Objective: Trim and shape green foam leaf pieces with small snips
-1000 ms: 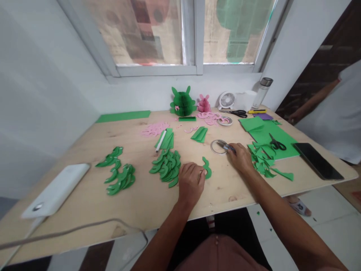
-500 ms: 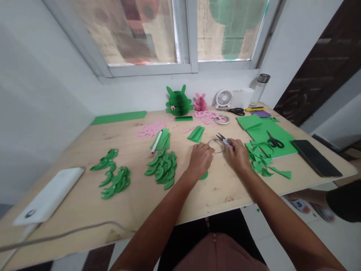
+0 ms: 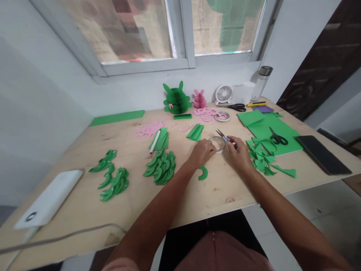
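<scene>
My left hand (image 3: 203, 151) is closed in a pinch at the left edge of a thin roll of tape (image 3: 216, 137) standing out as a ring above the table. On the ring's other side, my right hand (image 3: 238, 153) grips a small pair of scissors (image 3: 221, 134), blades pointing forward and left. The right fingers are close to the tape's edge; whether they touch it is unclear. A curved green paper piece (image 3: 203, 173) lies just below my left wrist. Left of that hand sits a heap of green paper arcs (image 3: 161, 168).
More green arcs (image 3: 117, 184) lie further left. Green scraps (image 3: 262, 158), black scissors (image 3: 278, 138) and a phone (image 3: 323, 155) are at right. A white marker (image 3: 155, 141), pink cutouts (image 3: 150, 128), a second tape roll (image 3: 222, 117) and a green paper figure (image 3: 177, 99) lie farther back.
My left hand has shifted slightly right and up along the tape roll, so more of the green arc below the wrist shows. My right hand still holds the scissors. The view has shifted slightly.
</scene>
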Available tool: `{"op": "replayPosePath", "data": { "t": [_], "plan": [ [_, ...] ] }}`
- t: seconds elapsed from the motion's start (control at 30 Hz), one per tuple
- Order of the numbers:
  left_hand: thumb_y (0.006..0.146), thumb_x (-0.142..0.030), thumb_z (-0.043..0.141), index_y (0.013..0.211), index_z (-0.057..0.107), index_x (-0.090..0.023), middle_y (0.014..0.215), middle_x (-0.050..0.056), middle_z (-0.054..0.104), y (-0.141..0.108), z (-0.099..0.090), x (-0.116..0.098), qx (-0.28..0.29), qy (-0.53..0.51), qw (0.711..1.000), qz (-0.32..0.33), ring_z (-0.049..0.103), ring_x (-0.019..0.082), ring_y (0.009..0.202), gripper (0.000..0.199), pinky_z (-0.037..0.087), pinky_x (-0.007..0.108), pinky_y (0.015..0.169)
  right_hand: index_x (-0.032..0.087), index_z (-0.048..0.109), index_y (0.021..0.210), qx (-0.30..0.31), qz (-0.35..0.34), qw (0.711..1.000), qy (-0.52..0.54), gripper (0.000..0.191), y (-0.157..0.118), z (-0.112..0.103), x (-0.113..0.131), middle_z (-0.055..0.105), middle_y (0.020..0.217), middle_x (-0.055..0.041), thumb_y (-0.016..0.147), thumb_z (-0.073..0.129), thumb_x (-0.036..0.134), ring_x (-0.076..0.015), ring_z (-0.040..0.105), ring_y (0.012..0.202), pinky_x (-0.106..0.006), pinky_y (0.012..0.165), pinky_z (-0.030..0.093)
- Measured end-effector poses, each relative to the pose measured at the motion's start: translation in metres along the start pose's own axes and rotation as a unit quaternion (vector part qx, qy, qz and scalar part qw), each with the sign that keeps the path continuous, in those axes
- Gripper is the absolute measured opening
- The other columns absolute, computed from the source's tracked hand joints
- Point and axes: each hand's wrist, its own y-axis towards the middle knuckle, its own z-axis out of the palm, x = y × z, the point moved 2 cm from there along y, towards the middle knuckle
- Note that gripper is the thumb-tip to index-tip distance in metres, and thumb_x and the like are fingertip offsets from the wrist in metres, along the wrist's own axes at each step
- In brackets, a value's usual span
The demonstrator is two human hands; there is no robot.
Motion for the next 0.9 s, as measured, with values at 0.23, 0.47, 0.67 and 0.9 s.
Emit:
{"op": "replayPosePath", "data": {
  "t": [0.23,0.47,0.67,0.9],
  "plan": [
    [0.071,-0.012,0.063,0.065,0.066,-0.019,0.072,0.000,0.068,-0.007,-0.011,-0.013,-0.093,-0.161,0.979,-0.086,0.060,0.013,0.071,0.009,0.045,0.027,0.072,0.017,0.061,0.098,0.041,0.167,0.940,0.295,0.036,-0.003,0.001,0.008,0.059,0.071,0.0002,0.071,0.060,0.041,-0.0076,0.044,0.048,-0.020,0.044,0.033],
    [0.072,-0.012,0.061,0.064,0.066,-0.020,0.070,0.000,0.066,-0.011,-0.013,-0.037,-0.095,-0.160,0.978,-0.094,0.059,0.014,0.071,0.012,0.045,0.028,0.072,0.018,0.060,0.081,0.117,0.209,0.889,0.392,0.028,-0.009,0.001,0.020,0.055,0.064,0.0040,0.067,0.068,0.041,-0.0037,0.039,0.042,-0.017,0.038,0.025],
    [0.078,-0.016,0.056,0.065,0.063,-0.019,0.073,0.001,0.065,-0.015,-0.011,-0.045,-0.093,-0.150,0.981,-0.076,0.057,0.015,0.074,0.015,0.045,0.028,0.074,0.017,0.060,0.086,0.155,0.200,0.859,0.446,0.028,-0.010,0.002,0.022,0.055,0.066,0.0045,0.067,0.070,0.036,-0.0019,0.034,0.041,-0.017,0.038,0.023],
    [0.078,-0.015,0.054,0.067,0.060,-0.019,0.071,0.000,0.063,-0.017,-0.020,-0.044,-0.128,-0.164,0.973,-0.104,0.057,0.014,0.075,0.013,0.044,0.028,0.076,0.017,0.059,0.081,0.162,0.197,0.850,0.461,0.023,-0.009,0.000,0.025,0.052,0.064,0.0049,0.069,0.068,0.036,-0.0025,0.034,0.041,-0.018,0.038,0.026]
  ]
}}
